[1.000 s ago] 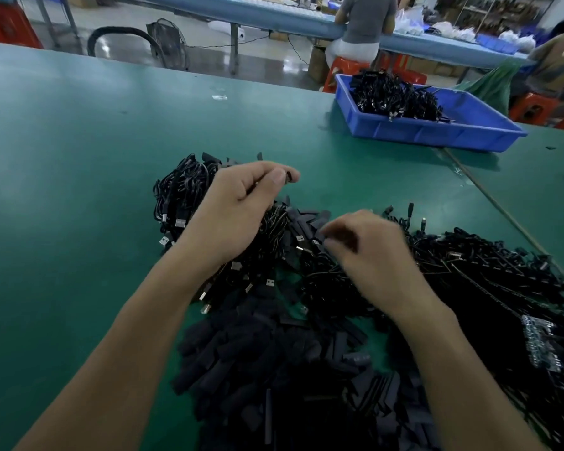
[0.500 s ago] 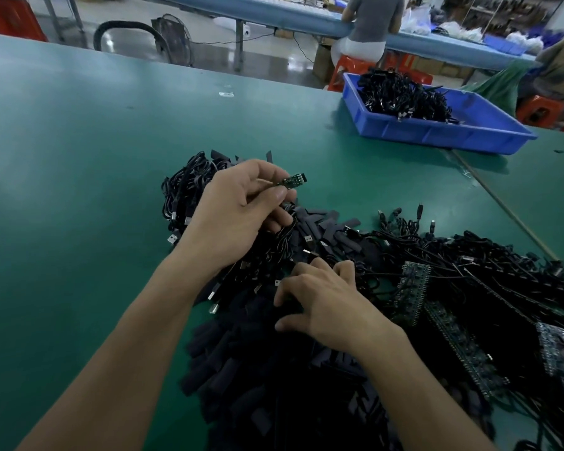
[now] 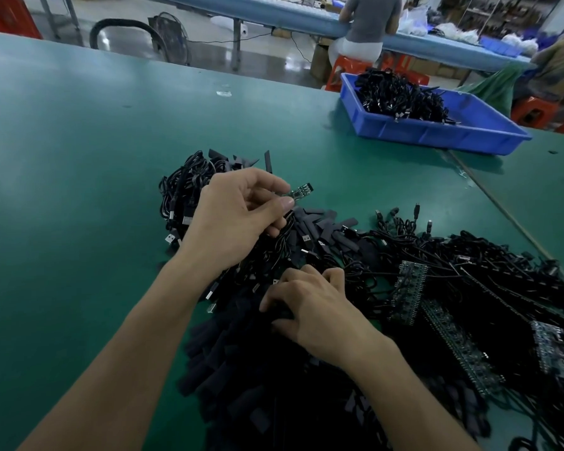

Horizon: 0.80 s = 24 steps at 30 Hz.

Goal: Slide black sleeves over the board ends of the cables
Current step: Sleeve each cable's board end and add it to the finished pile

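My left hand (image 3: 238, 216) pinches a small green circuit board (image 3: 298, 192) on the end of a black cable, held above the green table; the bare board points right. My right hand (image 3: 310, 307) rests low on a heap of black sleeves (image 3: 241, 362), fingers curled into the heap; whether they hold a sleeve is hidden. More sleeves (image 3: 319, 219) lie scattered beneath the board. A bundle of black USB cables (image 3: 183, 196) sits behind my left hand. To the right lies a large tangle of cables with board strips (image 3: 437, 307).
A blue bin (image 3: 437, 131) with black cables stands at the back right of the green table (image 3: 79, 190). A seam runs along the table's right side. Beyond the far edge, people sit on red stools at another long bench.
My right hand dropped from beside the left hand down onto the sleeve heap. My left hand drew the board end clear of its fingers and holds it up.
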Available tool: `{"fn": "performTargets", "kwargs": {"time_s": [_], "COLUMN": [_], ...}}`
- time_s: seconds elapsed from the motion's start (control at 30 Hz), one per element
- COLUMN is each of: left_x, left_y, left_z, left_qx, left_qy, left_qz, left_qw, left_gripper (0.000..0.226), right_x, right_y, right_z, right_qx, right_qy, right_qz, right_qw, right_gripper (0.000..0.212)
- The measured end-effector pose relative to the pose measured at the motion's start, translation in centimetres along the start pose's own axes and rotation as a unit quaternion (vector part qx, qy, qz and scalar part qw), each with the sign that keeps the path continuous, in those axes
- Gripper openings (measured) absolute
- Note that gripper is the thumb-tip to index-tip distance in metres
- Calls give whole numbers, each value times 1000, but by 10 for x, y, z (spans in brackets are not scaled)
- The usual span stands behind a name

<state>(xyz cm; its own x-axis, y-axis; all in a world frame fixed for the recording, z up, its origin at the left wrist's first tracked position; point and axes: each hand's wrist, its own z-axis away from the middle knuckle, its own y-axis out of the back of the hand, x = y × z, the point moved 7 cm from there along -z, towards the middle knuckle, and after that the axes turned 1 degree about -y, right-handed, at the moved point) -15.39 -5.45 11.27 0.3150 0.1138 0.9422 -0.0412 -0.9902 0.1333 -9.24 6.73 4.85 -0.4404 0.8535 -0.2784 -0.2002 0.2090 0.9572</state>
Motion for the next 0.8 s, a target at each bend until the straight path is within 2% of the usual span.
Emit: {"fn": "performTargets", "kwargs": {"time_s": [0.2,0.3,0.47,0.63,0.8], "left_x": [-4,-5,-5,-6,-10], "left_y": [-2,-3,-4,-3,-6], "left_z": [0,0,1,1,1], "left_qx": [-5,-9,-16,-12,-20], "left_qy": [16,19,26,22,25], "left_qz": [-3,-13,-18,-43,-63], "left_qw": [1000,1000,999,999,997], "left_gripper": [10,9,9,9,7], "right_x": [9,14,23,44,57], "right_y": [11,21,31,47,59], "right_z": [1,2,4,14,18], "right_qx": [20,31,20,112,223], "right_qy": [-3,-17,-32,-60,-84], "right_qz": [-6,-46,-90,-226,-314], "right_qw": [1000,998,995,966,919], "right_gripper": [12,7,12,10,25]}}
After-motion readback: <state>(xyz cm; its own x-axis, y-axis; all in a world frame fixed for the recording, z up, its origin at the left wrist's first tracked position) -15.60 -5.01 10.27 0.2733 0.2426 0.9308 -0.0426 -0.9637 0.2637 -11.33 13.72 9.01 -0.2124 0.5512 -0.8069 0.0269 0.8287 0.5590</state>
